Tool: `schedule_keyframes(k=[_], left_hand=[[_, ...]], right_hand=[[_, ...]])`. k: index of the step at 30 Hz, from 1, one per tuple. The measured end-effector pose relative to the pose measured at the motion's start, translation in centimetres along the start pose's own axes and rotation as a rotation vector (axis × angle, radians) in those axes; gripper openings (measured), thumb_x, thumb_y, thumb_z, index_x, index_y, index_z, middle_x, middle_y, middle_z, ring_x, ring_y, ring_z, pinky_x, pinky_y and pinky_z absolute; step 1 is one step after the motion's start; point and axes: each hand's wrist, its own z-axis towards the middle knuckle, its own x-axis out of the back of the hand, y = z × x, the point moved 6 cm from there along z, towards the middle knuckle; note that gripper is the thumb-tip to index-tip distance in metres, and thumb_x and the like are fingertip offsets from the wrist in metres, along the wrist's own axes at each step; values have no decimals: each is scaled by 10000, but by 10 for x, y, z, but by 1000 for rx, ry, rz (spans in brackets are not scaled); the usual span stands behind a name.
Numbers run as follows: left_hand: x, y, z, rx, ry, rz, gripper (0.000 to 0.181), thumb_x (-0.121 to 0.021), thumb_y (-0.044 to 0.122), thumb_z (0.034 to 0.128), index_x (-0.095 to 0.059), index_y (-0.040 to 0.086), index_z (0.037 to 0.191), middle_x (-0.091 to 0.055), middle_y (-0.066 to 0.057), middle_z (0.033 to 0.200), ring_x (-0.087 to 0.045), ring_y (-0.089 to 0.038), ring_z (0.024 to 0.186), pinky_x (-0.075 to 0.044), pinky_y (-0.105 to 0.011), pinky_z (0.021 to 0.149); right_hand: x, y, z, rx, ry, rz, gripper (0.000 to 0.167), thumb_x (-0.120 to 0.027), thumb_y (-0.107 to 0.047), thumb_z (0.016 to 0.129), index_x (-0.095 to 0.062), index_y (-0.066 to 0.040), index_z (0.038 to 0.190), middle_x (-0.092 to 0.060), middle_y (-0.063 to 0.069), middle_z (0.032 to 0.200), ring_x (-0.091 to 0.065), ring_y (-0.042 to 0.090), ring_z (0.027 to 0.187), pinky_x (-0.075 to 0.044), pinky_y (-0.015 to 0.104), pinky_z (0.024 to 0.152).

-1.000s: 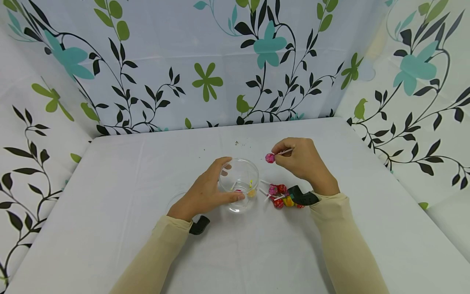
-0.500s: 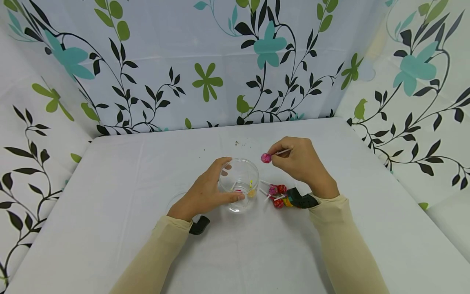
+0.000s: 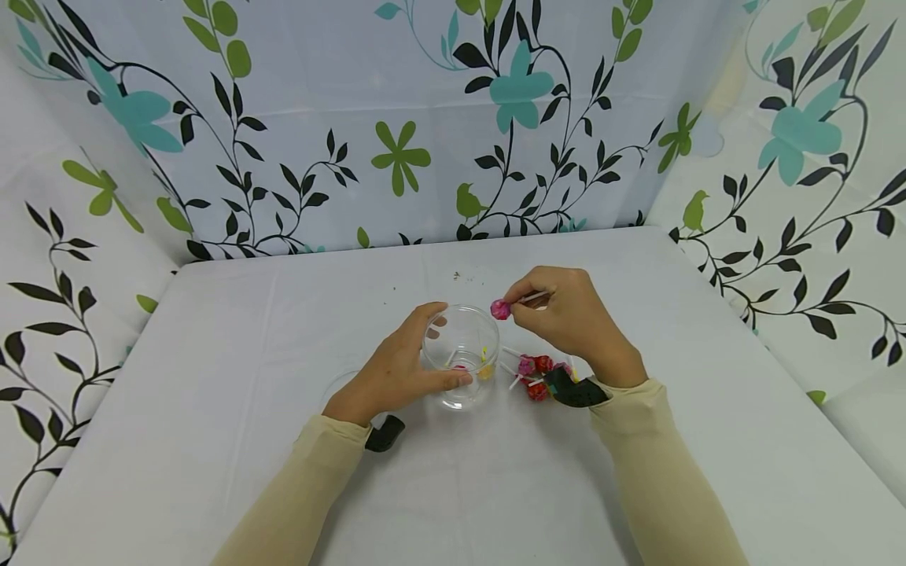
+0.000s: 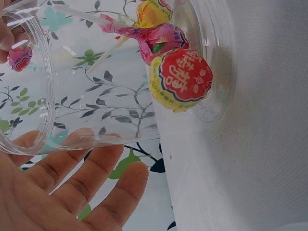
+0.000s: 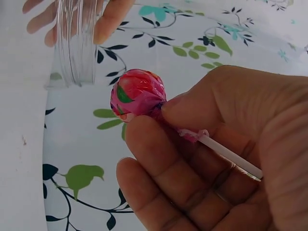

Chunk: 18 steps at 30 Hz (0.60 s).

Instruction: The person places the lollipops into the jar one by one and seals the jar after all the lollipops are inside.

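My left hand (image 3: 396, 368) grips a clear jar (image 3: 463, 339) from its left side, thumb in front and fingers behind; the jar stands upright on the table. Through the wall in the left wrist view I see lollipops at the bottom: a red and yellow one (image 4: 180, 79), a pink one (image 4: 161, 41) and a yellow one (image 4: 153, 13). My right hand (image 3: 569, 314) pinches a pink-wrapped lollipop (image 5: 138, 94) just behind its head, the white stick (image 5: 231, 159) lying across the palm. That lollipop's head is close to the jar's right rim, outside it.
Several loose lollipops (image 3: 536, 391) lie right of the jar, partly hidden by the black strap (image 3: 575, 389) on my right wrist. A clear round piece (image 3: 338, 384) is partly covered by my left wrist. Small specks (image 3: 456, 276) dot the white table (image 3: 318, 314); patterned curtains surround it.
My right hand has moved left with the pink lollipop, bringing it nearer the jar's rim. The left hand and the jar have stayed put.
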Motion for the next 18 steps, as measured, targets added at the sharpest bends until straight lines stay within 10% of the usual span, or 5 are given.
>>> schedule_keyframes(k=[18], left_hand=[[1,0,-1,5,-7,-15,1050,-837,616,795,-281,248,1606,-515,-66,1518,-528,-253,1344,-483,-585,1042]], right_hand=[[-18,-9,0,63,-119,44,138,-748,28,880,-793,-58,978,-767,30,960,-727,155,855,-619,377,821]])
